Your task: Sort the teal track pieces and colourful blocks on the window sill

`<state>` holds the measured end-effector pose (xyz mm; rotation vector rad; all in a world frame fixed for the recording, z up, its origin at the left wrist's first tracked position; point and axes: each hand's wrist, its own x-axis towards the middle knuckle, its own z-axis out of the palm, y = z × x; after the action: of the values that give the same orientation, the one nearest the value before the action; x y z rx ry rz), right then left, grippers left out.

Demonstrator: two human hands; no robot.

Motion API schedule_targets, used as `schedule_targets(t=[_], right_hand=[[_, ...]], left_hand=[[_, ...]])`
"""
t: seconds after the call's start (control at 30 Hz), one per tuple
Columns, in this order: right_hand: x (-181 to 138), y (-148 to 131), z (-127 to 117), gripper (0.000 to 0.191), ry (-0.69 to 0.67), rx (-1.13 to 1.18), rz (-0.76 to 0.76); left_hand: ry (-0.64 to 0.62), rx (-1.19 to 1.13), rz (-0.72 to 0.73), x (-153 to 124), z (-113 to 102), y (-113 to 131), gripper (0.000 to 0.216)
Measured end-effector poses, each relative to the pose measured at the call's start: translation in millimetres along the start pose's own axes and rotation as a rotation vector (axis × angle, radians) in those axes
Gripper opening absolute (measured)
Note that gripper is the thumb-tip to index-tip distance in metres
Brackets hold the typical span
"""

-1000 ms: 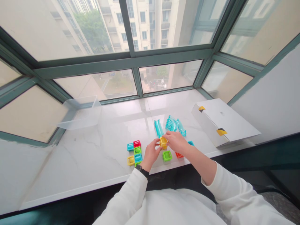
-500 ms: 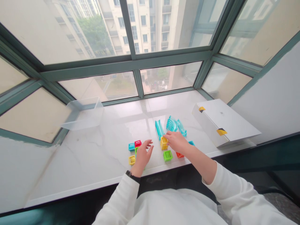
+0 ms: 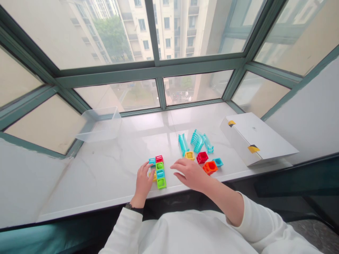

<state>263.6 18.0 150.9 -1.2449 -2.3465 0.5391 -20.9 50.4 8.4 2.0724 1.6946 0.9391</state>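
Observation:
My left hand [image 3: 143, 181] is beside the left edge of a joined group of square toy blocks, its thumb and fingers apart. Against them sit a blue block [image 3: 152, 161] and a partly covered yellow block [image 3: 154, 176]; contact is hard to judge. The group also has a red block [image 3: 159, 158], a green block [image 3: 159, 165], a second blue block [image 3: 160, 174] and a second green block [image 3: 161, 183]. To the right hovers my right hand [image 3: 191, 173], fingers stretched and thumb apart, holding nothing visible. Just beyond it stands another yellow block [image 3: 189, 155].
Clear teal track pieces [image 3: 197, 140] lie behind the blocks. Right of my right hand are a red block [image 3: 202, 157], an orange block [image 3: 210, 167] and a blue block [image 3: 218, 162]. A clear plastic bin [image 3: 103, 135] stands back left, a white box [image 3: 261, 137] right.
My right hand has come off the yellow block and moved nearer me. My left hand has shifted left, uncovering the joined blocks. The separate green block is no longer visible. The view has shifted slightly.

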Motion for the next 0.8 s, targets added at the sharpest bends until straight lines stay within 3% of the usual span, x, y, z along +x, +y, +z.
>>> schedule_targets(t=[0.2,0.33,0.53,0.8], right_hand=[[1.3,-2.6,78.4,0.023,-0.258,-0.031,0.041],[2.7,5.7,113.8,0.027,-0.364,-0.063,0.091],[1.3,7.6,131.2,0.026,-0.365,-0.066,0.118],[-1.1,12.1,134.8,0.019,-0.36,-0.054,0.118]], left_hand=[[-0.081,0.1,0.036,7.6,28.2,5.9,0.04],[-0.099,0.116,0.036,9.6,41.0,4.0,0.042],[-0.104,0.089,0.036,9.0,44.2,1.6,0.038],[-0.09,0.051,0.037,9.0,45.4,0.2,0.037]])
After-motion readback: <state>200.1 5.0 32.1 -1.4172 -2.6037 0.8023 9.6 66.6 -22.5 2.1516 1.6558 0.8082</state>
